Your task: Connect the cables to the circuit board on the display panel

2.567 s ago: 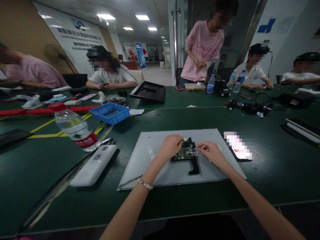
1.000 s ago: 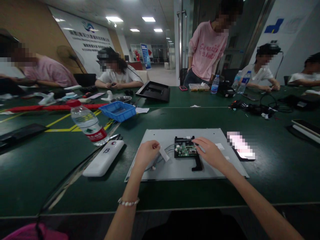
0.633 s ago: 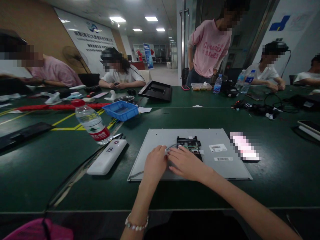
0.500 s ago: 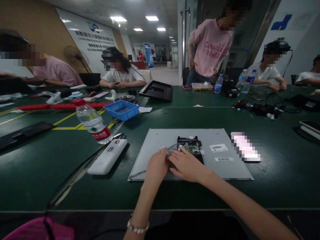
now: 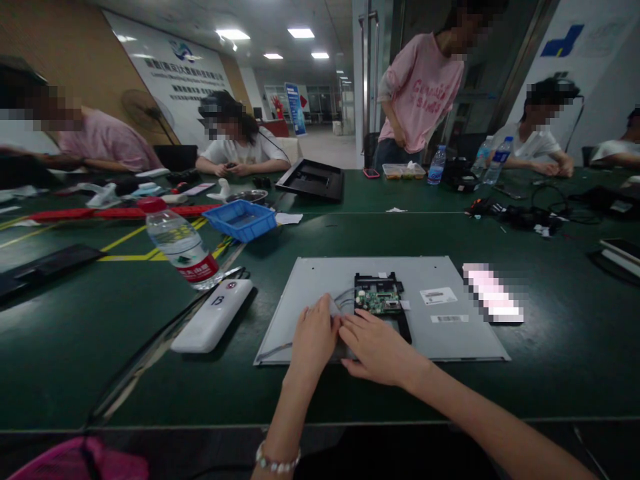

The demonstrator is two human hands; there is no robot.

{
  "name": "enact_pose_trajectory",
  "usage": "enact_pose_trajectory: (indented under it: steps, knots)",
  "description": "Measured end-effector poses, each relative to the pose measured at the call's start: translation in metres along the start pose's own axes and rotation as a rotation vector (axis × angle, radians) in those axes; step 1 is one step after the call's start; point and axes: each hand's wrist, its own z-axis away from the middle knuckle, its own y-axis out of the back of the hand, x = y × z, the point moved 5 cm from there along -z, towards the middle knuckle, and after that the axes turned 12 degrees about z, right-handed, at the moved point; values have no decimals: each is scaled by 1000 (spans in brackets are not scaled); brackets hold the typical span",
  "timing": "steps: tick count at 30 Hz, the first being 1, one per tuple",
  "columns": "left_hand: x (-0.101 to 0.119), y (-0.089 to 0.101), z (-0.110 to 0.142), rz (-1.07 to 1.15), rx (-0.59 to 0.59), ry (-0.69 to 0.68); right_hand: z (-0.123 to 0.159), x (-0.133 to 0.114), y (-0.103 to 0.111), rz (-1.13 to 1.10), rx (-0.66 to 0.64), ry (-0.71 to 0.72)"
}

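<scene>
A flat grey display panel (image 5: 470, 340) lies back side up before me on the table. A green circuit board (image 5: 381, 302) sits in a black bracket (image 5: 404, 328) near its middle, with thin grey cables (image 5: 345, 293) running left from it. My left hand (image 5: 314, 337) is over the panel left of the bracket, fingers closed at a thin, greyish translucent piece (image 5: 335, 308). My right hand (image 5: 377, 345) comes in from the right, its bent fingertips meeting the left ones; whatever lies under them is hidden. Another cable (image 5: 274, 350) emerges at the panel's lower left.
Left of the panel are a white power bank (image 5: 215, 317), a water bottle (image 5: 186, 250) and a blue tray (image 5: 243, 222). A lit phone (image 5: 493, 293) lies to the right. A black monitor stand or cover (image 5: 313, 180) is farther back. Several people surround the table.
My right hand has drawn back toward me, off the circuit board, so more of the board shows. Both hands stay together over the panel's left part.
</scene>
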Motion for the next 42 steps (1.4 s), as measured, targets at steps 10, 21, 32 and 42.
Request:
enact_pose_trajectory:
  steps: [10, 21, 32, 42]
  knots:
    - [-2, -2, 3, 25, 46, -20, 18, 6, 11, -196, -41, -63]
    - [1, 7, 0, 79, 70, -10, 76, 149, 18, -346, -5, -565]
    - [-8, 5, 2, 142, 155, -32, 78, 154, -21, -513, -64, -593]
    - [9, 23, 4, 211, 237, -213, 93, 167, -23, -513, 56, -694]
